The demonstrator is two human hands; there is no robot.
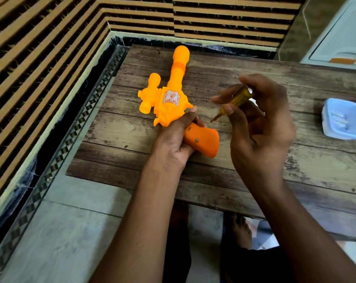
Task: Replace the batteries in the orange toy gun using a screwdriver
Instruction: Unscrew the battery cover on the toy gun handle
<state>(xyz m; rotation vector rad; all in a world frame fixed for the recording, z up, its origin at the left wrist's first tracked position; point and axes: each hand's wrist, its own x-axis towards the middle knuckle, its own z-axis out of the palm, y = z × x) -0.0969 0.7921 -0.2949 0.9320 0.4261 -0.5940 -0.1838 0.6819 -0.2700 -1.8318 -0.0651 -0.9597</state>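
lying on the wooden table (254, 190), the orange toy gun (173, 99) points away, grip end nearest, pinned by the left hand (174, 139); its screw (196, 140) sits down-left of the screwdriver (232, 103) pinched in the right hand (261, 127), tip aimed that way.

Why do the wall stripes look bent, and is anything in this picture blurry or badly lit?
Head view: the wide-angle lens bows the striped wall and splays the wooden table edges. Light is soft and even, with faint shadows only. The right hand and yellow screwdriver look slightly smeared; the orange toy gun in the left hand is sharper. The frame's edges soften.
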